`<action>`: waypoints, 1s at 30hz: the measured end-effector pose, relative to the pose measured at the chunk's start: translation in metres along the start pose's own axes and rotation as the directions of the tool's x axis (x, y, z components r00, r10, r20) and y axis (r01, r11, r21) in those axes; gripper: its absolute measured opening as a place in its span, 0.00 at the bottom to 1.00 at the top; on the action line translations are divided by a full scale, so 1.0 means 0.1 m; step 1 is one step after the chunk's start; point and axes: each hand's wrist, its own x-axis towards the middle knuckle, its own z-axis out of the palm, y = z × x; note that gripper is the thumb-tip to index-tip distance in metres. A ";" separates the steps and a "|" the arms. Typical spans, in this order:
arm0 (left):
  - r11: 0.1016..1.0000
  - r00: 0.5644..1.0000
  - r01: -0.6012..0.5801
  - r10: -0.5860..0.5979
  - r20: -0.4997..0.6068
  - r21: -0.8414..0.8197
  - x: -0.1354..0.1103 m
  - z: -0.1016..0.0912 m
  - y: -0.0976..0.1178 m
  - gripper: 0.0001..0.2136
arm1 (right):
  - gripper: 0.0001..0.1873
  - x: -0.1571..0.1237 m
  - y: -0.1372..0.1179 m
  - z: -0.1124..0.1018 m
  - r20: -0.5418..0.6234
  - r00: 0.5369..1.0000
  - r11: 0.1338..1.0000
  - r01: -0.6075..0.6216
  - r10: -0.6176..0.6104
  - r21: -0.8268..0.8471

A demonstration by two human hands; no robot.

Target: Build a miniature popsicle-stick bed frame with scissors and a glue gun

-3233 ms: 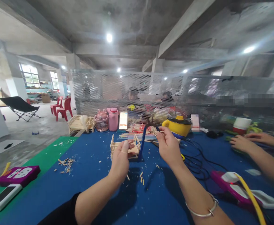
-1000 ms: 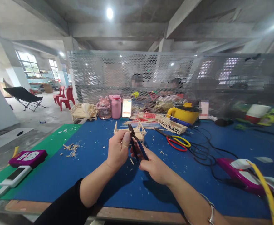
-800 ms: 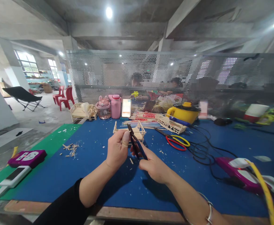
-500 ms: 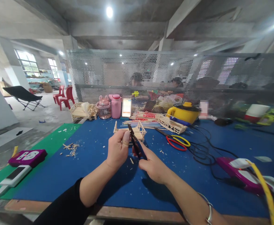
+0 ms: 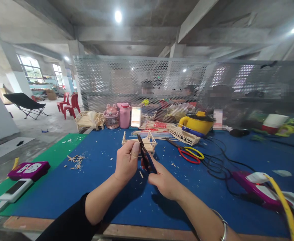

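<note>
My right hand (image 5: 162,179) is closed on the blue handles of small cutting pliers (image 5: 145,155), whose dark jaws point up and to the left. My left hand (image 5: 128,162) is pinched, fingertips right at the plier jaws; what it pinches is too small to make out. Both hands hover over the blue table mat (image 5: 101,187). Just behind them stands a small model frame of wooden sticks (image 5: 149,140).
Red and yellow-handled scissors (image 5: 191,153) and black cables (image 5: 219,165) lie right of the hands. A yellow pot (image 5: 197,124), pink bottles (image 5: 123,115) and stick models line the back. A purple power strip (image 5: 28,170) sits left, another with a yellow cord (image 5: 260,190) right. Stick scraps (image 5: 74,160).
Since 3.2 s ago both hands came down and toward me, away from the stick frame, and the neighbour's hands left view. Over the last second the hands have barely moved.
</note>
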 end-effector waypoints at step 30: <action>0.974 0.992 0.125 -0.124 0.014 -0.187 0.03 0.02 -0.01 0.18 | 0.30 0.05 0.13 0.08 -0.092 0.994 0.997 0.056 -0.051 0.051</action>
